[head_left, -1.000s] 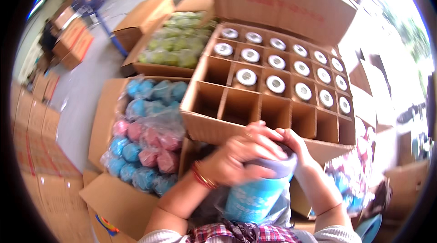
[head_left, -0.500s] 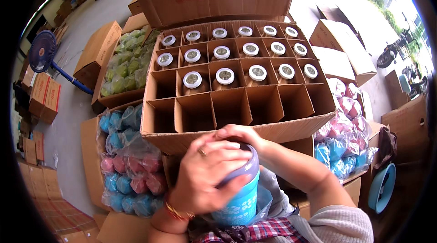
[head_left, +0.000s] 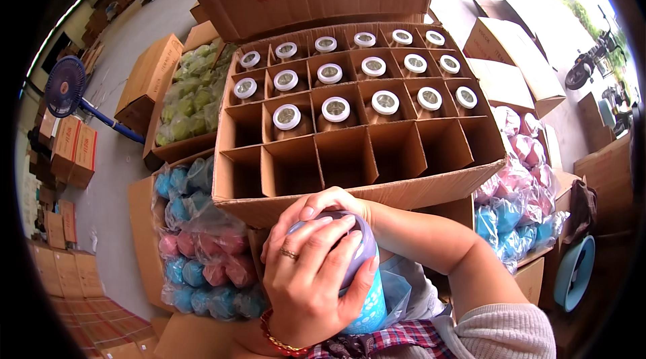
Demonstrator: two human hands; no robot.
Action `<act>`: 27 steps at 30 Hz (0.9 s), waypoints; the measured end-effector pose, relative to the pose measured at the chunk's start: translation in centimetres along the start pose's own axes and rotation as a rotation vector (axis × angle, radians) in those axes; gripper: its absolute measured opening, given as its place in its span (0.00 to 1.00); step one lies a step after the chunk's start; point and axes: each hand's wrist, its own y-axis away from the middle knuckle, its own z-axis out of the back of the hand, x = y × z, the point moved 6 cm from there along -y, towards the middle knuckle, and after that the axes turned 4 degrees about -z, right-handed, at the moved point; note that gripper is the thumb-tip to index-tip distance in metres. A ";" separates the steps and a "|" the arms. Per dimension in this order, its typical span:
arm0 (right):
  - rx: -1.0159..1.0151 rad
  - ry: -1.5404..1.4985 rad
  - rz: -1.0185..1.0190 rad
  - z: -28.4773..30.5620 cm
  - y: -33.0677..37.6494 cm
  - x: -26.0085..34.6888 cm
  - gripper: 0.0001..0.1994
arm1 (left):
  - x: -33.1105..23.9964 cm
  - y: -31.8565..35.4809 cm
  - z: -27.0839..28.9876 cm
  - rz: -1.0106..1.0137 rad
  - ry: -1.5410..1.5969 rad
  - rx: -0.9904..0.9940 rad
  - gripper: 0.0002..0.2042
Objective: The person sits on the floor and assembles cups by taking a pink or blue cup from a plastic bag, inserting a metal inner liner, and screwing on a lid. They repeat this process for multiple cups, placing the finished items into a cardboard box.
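Note:
Close to my body stands a blue cylindrical container [head_left: 369, 308] with a pale pattern and a rounded purple top [head_left: 364, 246]. My left hand [head_left: 311, 265], wearing a ring and a bracelet, spreads over this top with its fingers curled round it. From the far side my right hand [head_left: 335, 203] grips the rim of the top, its fingers partly hidden behind the left hand. Directly beyond is a divided cardboard box [head_left: 356, 191], its flap raised. Bottle-like vessels [head_left: 335, 109] with white-ringed round tops fill the far rows; the nearest row and one left compartment hold none.
Bagged blue and pink rounded pieces [head_left: 202, 258] lie in a carton on the left, with bagged green ones [head_left: 188, 103] behind. More bagged pieces [head_left: 515, 218] are at the right, near a blue basin [head_left: 575, 273]. A blue fan [head_left: 67, 86] stands far left.
My left hand has turned on the purple top and shifted slightly toward me, with its fingers now more spread. The right hand stays at the rim. The whole view has shifted slightly.

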 end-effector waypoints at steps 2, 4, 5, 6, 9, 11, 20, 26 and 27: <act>0.152 0.012 0.001 -0.1 0.5 -0.2 0.26 | 0.0 -0.1 -1.2 0.018 0.002 0.033 0.13; -0.106 -0.016 0.116 2.7 2.5 -1.2 0.25 | 1.0 -0.3 -2.2 -0.021 0.228 0.071 0.12; -0.199 -0.036 0.114 0.5 5.0 -0.3 0.19 | 2.4 0.2 -2.5 -0.047 0.413 0.087 0.11; -0.283 0.153 0.200 0.0 6.4 0.4 0.22 | 3.9 1.0 -2.5 -0.064 0.586 0.107 0.11; -0.593 1.123 0.335 -4.6 10.3 2.2 0.25 | 11.1 5.6 -7.2 -0.102 1.630 -0.119 0.12; -0.633 0.942 0.279 -4.6 10.7 2.4 0.25 | 10.9 5.0 -7.4 -0.063 1.613 -0.084 0.13; 0.105 0.088 0.161 0.2 0.6 1.2 0.15 | 0.6 -0.3 -0.7 0.007 0.031 0.058 0.12; -0.361 0.412 0.258 -4.6 7.1 2.2 0.18 | 8.7 3.4 -4.0 -0.261 1.283 -0.013 0.13; -0.412 0.485 0.271 -5.1 7.4 2.4 0.19 | 8.9 3.1 -4.3 -0.282 1.324 0.032 0.13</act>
